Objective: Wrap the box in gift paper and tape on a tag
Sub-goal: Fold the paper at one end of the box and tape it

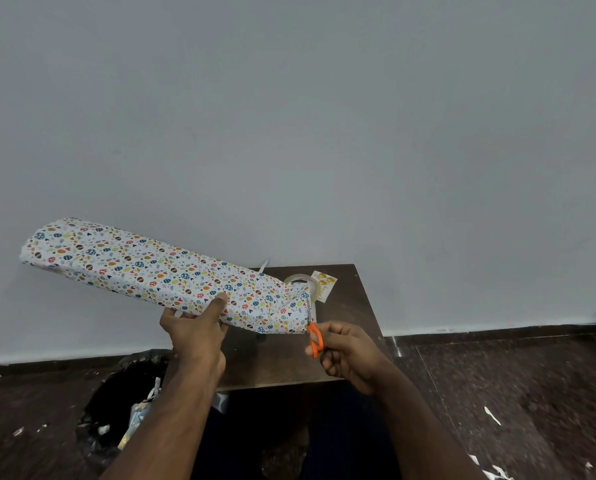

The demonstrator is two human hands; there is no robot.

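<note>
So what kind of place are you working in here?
Probably a plain room indoors, at home or in an office, not a workshop: a bare grey wall, a dark speckled stone floor, one small brown table, and a black-lined bin of paper scraps beside it.

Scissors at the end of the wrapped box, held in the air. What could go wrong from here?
1. The left hand alone holds the long wrapped box off the table; it may tip or swing mid-cut.
2. The scissors in the right hand sit at the folded end; a slip may tear the flap.
</note>
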